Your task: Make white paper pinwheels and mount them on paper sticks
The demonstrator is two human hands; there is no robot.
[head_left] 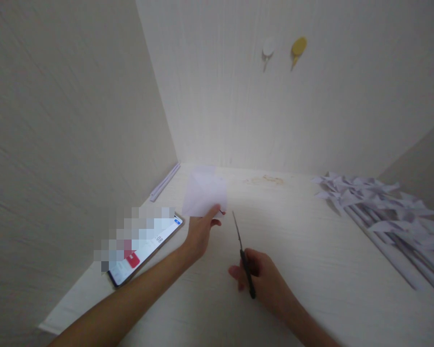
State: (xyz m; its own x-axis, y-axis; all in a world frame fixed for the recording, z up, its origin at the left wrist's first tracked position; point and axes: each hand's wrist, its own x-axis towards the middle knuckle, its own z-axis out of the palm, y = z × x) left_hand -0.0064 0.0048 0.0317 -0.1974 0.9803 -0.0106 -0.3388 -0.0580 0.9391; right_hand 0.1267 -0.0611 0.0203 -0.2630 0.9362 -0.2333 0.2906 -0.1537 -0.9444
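A pale lilac-white sheet of paper (204,193), roughly square, is pinched at its lower right corner by my left hand (201,233). My right hand (258,274) is closed around the black handles of a pair of scissors (246,270). Their thin blades point up and away, just right of the paper and apart from it. Whether the blades are slightly parted I cannot tell. Part of the paper's lower edge is hidden behind my left fingers.
A lit phone (148,250) lies left of my left forearm. Thin rolled paper sticks (165,182) rest against the left wall. Several paper pinwheels (379,212) on sticks are piled at the right. On the back wall hang a white hook (268,48) and a yellow hook (298,47).
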